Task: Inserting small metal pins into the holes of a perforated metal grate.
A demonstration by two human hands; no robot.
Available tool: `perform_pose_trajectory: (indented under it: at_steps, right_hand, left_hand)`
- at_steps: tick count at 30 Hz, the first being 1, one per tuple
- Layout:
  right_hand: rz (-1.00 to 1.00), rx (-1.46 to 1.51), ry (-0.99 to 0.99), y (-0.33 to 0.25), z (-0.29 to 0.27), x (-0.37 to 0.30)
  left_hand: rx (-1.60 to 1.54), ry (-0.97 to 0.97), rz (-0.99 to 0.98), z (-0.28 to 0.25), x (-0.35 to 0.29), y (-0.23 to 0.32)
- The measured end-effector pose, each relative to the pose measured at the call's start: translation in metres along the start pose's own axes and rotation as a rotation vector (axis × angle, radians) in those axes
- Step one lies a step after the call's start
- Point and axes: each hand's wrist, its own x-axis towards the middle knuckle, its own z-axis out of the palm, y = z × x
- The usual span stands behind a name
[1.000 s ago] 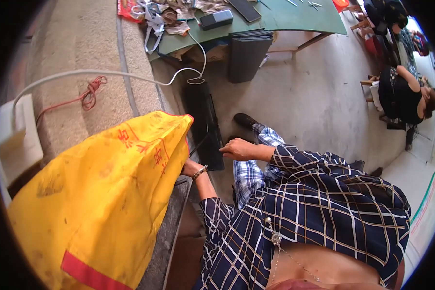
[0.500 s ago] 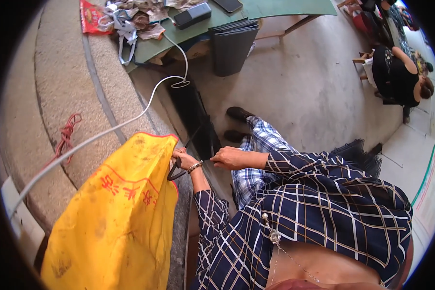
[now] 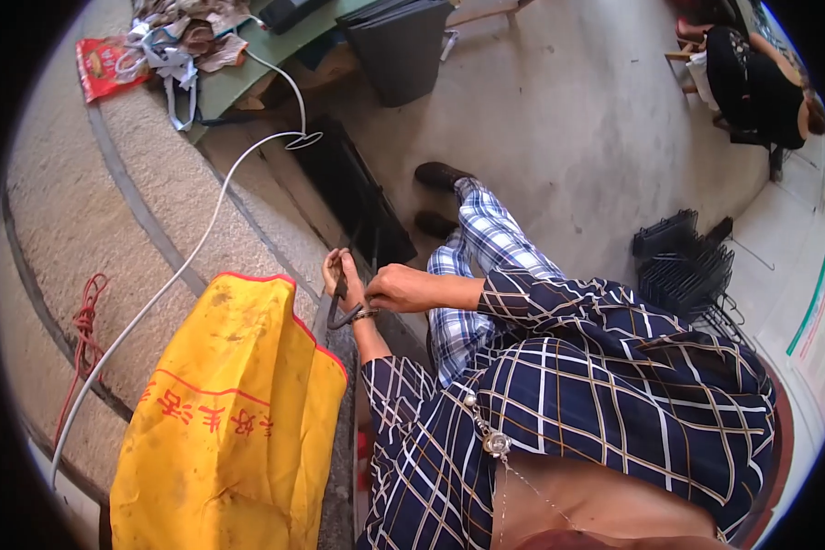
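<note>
My left hand (image 3: 343, 279) is beside the upper right corner of a yellow cloth bag (image 3: 229, 403) with a red edge. It holds a dark bent bar (image 3: 345, 318), hook-shaped at its near end, along the palm. A bracelet (image 3: 365, 313) circles my left wrist. My right hand (image 3: 401, 289) is closed, its fingertips close to the left wrist and the bar. Whatever it grips, if anything, is hidden. Below both hands, a long black tray-like piece (image 3: 353, 192) lies near the ledge.
A white cable (image 3: 202, 238) runs across the stone ledge (image 3: 179, 183), near a red cord (image 3: 87, 321). At the far left, a green table (image 3: 238, 78) bears rags and a red packet (image 3: 108, 69). Black folded panels (image 3: 394, 55) lean there. Black racks (image 3: 683, 261) stand right; a seated person (image 3: 752, 92) sits beyond.
My right hand has moved left, up against my left wrist; before, the two were apart with a thin dark strand between them. My left fingers have straightened somewhat. The whole view has shifted.
</note>
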Motion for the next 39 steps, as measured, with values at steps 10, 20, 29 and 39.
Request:
perform_pose_trajectory:
  at_steps: [10,20,29,39]
  right_hand:
    - [-0.157,-0.005,0.223,0.038,-0.030,-0.014]
    - [0.484,-0.332,0.406,0.318,-0.043,-0.055]
    - [0.546,-0.507,0.252,0.602,0.050,-0.008]
    - [0.421,-0.727,0.410,0.727,0.110,0.027]
  left_hand:
    - [-0.361,0.008,-0.414,0.011,-0.063,-0.082]
    - [0.687,-0.227,-0.216,0.092,-0.155,-0.202]
    - [0.833,-0.162,-0.136,0.111,-0.148,-0.293]
    - [0.926,-0.167,-0.010,0.138,-0.130,-0.311]
